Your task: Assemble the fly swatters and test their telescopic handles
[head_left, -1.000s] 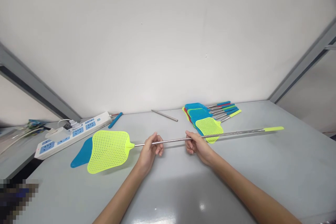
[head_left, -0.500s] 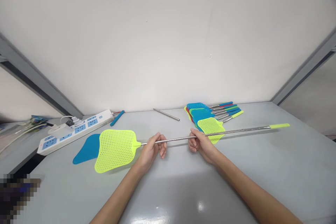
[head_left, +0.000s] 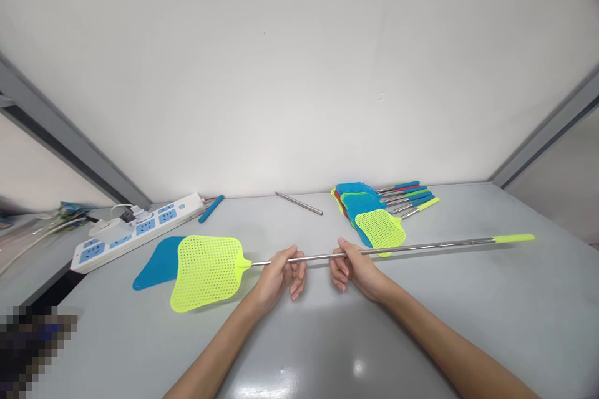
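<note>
Both my hands hold a long yellow-green fly swatter (head_left: 208,274) level above the table, its metal rod extended. My left hand (head_left: 281,274) pinches the rod a short way from the perforated head, thumb on top and fingers curled. My right hand (head_left: 355,271) is closed on the rod further right, near its middle. The swatter's yellow-green grip points out to the far right. Behind the swatter's head lies a blue swatter head (head_left: 156,265), partly covered. Beyond my right hand rests a pile of swatters (head_left: 360,204) with blue, red, green and yellow-green parts.
A white power strip (head_left: 140,234) with plugs lies at the left, a blue handle (head_left: 211,209) by its far end. A loose metal rod (head_left: 299,203) lies near the back wall (head_left: 299,75). A blurred dark item (head_left: 37,343) sits at the lower left of the grey table (head_left: 299,349).
The swatter sits a little lower in view, and its grip reaches further right. My two hands have come closer together along the rod. The pile and power strip appear unmoved on the table.
</note>
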The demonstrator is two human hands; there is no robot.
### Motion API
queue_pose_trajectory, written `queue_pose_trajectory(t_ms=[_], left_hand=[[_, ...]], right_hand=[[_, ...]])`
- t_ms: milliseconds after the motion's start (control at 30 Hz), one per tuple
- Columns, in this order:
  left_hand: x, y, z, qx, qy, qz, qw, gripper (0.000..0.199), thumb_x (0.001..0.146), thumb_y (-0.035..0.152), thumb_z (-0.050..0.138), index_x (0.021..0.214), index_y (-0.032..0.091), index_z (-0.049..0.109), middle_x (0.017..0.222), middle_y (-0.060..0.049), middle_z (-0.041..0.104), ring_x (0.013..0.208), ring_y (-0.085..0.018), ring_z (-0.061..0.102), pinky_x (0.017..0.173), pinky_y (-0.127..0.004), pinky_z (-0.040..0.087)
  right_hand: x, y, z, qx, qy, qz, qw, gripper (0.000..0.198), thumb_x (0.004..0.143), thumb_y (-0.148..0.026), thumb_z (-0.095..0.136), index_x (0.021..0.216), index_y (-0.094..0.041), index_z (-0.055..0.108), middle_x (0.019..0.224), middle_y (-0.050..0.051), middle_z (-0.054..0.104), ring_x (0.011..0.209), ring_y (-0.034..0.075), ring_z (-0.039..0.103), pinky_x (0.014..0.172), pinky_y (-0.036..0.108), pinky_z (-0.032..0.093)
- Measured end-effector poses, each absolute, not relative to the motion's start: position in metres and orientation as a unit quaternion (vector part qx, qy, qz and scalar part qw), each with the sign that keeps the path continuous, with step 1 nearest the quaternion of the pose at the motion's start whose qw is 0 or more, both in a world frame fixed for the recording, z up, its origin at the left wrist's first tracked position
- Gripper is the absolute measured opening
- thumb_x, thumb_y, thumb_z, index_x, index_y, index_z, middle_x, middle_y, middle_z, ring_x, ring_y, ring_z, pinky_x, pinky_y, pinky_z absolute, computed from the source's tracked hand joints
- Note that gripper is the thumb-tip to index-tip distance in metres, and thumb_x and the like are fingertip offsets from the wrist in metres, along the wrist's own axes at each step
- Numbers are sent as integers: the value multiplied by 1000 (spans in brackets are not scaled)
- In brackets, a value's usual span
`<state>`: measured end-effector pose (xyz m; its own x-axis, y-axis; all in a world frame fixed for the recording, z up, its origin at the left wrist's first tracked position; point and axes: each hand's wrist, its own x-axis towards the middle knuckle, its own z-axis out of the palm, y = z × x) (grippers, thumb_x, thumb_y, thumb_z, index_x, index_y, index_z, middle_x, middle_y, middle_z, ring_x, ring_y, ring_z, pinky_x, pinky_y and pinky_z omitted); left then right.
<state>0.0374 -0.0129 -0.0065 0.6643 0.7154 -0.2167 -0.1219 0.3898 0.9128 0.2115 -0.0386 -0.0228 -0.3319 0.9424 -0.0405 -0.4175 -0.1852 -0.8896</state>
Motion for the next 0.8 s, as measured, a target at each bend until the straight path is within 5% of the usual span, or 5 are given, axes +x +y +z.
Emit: queue_pose_trajectory(t_ms=[800], left_hand=[[50,-24,-10,513,266,222,785,44,80,44,21,57,15,45,32,4,39,29,-9,37,37,-22,33]], right_hand=[[204,-46,-27,-305,-423,727,447,49,81,-44,25,41,-17,35,34,-2,40,30,12,44,37,25,33]])
